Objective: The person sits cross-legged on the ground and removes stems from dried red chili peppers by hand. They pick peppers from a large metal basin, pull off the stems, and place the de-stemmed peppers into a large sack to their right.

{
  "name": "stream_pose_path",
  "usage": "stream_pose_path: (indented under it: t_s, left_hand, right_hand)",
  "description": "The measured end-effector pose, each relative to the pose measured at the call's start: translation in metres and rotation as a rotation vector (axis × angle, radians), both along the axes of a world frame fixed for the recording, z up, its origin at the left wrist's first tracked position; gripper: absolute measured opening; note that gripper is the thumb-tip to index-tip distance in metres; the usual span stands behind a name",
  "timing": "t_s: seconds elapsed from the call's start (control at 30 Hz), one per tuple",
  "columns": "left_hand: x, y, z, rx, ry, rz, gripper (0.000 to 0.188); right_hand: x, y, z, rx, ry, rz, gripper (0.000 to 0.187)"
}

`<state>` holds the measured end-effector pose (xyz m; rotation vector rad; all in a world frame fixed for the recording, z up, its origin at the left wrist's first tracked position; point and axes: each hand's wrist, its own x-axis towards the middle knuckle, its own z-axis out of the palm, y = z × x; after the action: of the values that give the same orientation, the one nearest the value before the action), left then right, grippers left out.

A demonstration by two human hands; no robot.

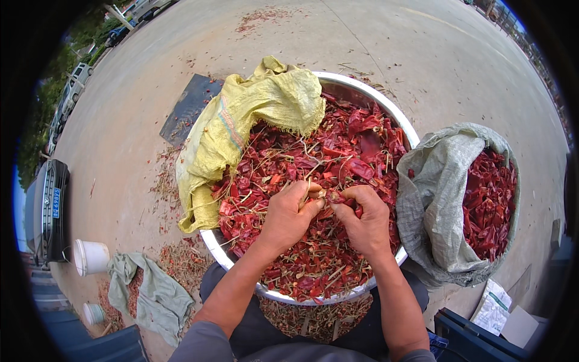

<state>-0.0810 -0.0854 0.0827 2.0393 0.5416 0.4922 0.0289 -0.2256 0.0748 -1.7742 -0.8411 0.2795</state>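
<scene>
A wide metal basin heaped with broken dried red chili peppers and pale stems stands before my knees. Over its middle, my left hand pinches the stem end of a dried chili pepper, with a branching dry stalk rising just beyond the fingers. Close beside it, my right hand grips the red body of the same pepper between thumb and fingers. The fingers partly hide the pepper. A yellow woven sack drapes over the basin's left and far rim.
Against the basin's right side stands a grey-white woven sack full of red chili pieces. On the left are a white bucket, a pale green sack and a parked car. A dark flat sheet lies beyond the basin.
</scene>
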Motion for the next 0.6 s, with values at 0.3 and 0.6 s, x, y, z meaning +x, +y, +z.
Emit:
stream_pose_path:
  t_s: [0.3,0.6]
  left_hand:
    - [-0.004,0.005,-0.002,-0.157,-0.004,-0.157,0.031]
    - [-0.008,0.018,-0.002,-0.342,0.114,-0.286,0.026]
  right_hand:
    - [-0.006,-0.002,0.004,-0.082,0.062,0.116,0.02]
    - [0.0,-0.005,0.01,-0.083,-0.084,0.212,0.019]
